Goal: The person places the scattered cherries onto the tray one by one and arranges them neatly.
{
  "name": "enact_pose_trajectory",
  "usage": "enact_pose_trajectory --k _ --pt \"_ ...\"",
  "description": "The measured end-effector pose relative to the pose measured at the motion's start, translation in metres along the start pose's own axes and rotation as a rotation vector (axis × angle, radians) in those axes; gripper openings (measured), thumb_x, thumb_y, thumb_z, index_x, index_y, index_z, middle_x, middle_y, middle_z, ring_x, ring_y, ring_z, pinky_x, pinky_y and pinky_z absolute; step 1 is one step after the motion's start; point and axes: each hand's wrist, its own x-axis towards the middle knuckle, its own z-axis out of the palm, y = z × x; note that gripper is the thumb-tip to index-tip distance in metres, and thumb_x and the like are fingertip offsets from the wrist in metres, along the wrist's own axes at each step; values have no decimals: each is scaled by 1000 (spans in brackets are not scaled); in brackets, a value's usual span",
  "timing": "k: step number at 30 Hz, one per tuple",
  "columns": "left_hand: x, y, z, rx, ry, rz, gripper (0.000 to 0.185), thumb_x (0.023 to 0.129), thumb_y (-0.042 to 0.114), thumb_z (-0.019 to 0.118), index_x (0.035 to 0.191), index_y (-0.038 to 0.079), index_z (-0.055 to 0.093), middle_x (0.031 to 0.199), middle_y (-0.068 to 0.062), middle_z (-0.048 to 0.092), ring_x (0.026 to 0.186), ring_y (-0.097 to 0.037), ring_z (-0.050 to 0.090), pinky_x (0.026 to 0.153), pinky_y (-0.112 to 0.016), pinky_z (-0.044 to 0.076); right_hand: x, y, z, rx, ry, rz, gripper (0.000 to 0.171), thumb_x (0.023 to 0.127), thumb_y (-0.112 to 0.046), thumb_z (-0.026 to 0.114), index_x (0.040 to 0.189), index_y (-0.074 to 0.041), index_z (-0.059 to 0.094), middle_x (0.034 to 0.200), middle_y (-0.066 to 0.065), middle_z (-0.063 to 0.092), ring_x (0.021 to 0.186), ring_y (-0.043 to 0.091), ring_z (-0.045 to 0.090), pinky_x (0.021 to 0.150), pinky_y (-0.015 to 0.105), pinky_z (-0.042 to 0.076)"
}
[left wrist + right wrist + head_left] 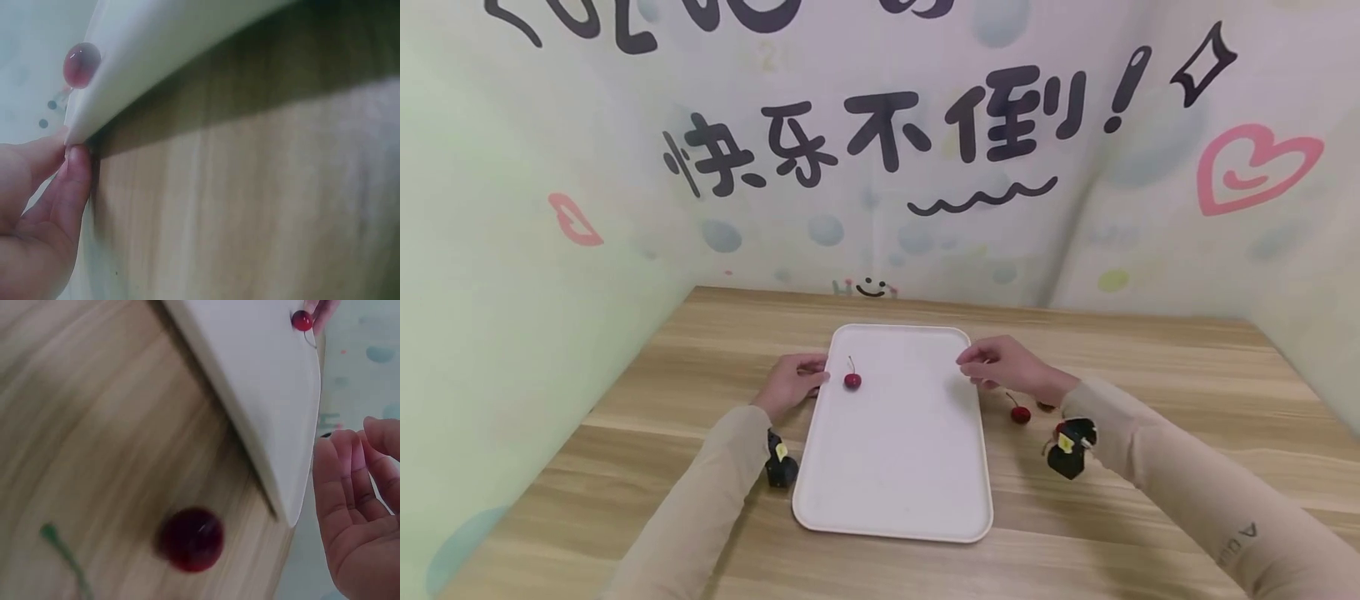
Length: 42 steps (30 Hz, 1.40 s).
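A white rectangular tray (895, 450) lies on the wooden table. My left hand (792, 383) holds its left rim, and the left wrist view shows thumb and fingers (74, 181) pinching the edge. One red cherry (852, 381) with its stem up sits on the tray near that hand. By the tray's upper right rim is my right hand (1007, 367), its fingers (328, 475) loosely bent with nothing between them and the thumb. A second cherry (1020, 414) lies on the table right of the tray, below the right hand.
Another cherry is partly hidden under the right wrist, and a green stem (65, 556) shows in the right wrist view. Black wrist cameras (1066, 450) hang from both sleeves. A printed cloth wall (865, 242) stands behind the table (1150, 375).
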Motion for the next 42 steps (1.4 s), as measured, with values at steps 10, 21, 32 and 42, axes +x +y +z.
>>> enact_pose_trajectory --k 10,21,32,42 --pt "-1 2 1 -4 -10 10 36 84 4 58 119 -4 52 104 -18 57 90 -25 56 71 -27 52 -25 30 -16 -102 77 20 27 87 -14 56 105 6 58 84 15 59 71 20 52 62 31 47" --pt "-2 1 1 -3 -6 -6 36 85 5 58 119 -3 52 104 -18 57 91 -24 56 71 -26 52 -38 43 -13 -245 107 -22 19 85 -10 58 98 3 61 93 11 62 88 25 58 74 33 50" --pt "-2 2 3 -10 -5 -11 36 85 5 58 119 -3 52 105 -18 57 91 -24 56 72 -27 52 -43 50 -10 -200 106 -6 23 82 -13 63 98 2 61 90 8 62 83 17 58 71 27 49" --pt "0 0 3 -26 7 2 36 84 4 58 119 -4 52 103 -18 57 88 -23 56 70 -26 53 -43 48 -8 -185 77 -20 28 80 -10 64 103 6 58 92 11 61 82 19 57 69 27 50"
